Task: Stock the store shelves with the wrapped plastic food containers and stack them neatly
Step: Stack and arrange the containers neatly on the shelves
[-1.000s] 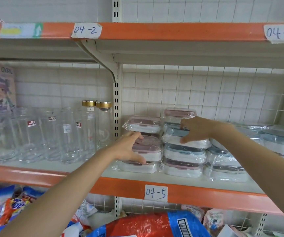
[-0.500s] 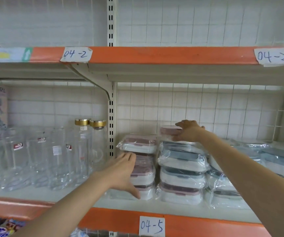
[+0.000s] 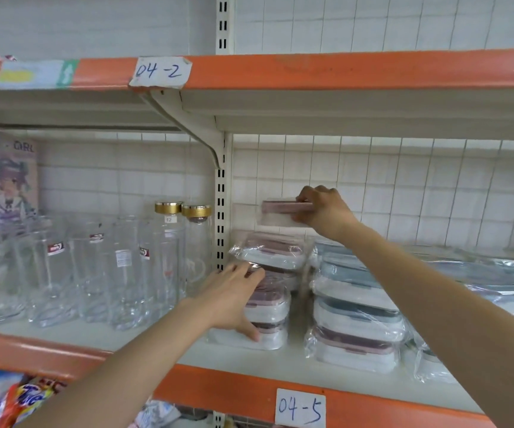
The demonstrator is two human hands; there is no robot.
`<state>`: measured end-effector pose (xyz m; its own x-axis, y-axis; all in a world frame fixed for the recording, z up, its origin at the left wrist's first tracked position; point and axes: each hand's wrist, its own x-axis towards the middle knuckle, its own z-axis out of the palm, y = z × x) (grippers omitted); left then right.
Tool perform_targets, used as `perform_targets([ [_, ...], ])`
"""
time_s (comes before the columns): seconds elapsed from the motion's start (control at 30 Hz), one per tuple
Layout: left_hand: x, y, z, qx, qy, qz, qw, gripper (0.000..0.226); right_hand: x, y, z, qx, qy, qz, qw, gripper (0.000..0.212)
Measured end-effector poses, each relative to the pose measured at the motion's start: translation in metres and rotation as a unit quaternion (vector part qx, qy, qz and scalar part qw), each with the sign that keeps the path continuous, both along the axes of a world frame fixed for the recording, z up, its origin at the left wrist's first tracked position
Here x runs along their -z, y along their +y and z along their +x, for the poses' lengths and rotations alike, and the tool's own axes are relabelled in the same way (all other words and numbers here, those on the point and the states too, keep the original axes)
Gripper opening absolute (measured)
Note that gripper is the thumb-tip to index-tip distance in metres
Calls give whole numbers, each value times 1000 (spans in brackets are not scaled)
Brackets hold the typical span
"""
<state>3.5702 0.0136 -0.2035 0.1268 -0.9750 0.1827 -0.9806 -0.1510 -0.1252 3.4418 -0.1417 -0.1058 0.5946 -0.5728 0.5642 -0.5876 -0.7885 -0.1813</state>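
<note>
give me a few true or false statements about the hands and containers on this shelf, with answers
1. The right hand holds a pink-lidded container in the air above the stacks. True.
2. The left hand grips a glass jar. False: it rests on the left stack of pink-lidded containers.
3. The gold-lidded jars stand to the right of the containers. False: they stand to the left, past the upright post.
4. The label on the shelf edge below the containers reads 04-5. True.
5. The stack right of the left hand is all pink-lidded. False: most of its lids are blue-grey.
</note>
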Motion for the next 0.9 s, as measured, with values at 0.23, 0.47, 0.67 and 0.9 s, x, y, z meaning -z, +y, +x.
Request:
perform_targets([
  [0.23, 0, 5, 9, -2, 23, -3, 1000, 111, 23, 4, 35, -12, 83, 53, 995, 39],
  [0.47, 2, 3, 11, -2, 36, -7, 999, 112, 31, 8, 31, 10, 134, 9, 991, 67],
  [0.67, 0, 6, 21, -6, 58, -10, 998, 107, 37, 1, 34, 5, 180, -30, 983, 88],
  [0.9, 4, 5, 22, -12, 45, -25, 999, 105, 35, -10, 42, -2, 179, -21, 984, 82],
])
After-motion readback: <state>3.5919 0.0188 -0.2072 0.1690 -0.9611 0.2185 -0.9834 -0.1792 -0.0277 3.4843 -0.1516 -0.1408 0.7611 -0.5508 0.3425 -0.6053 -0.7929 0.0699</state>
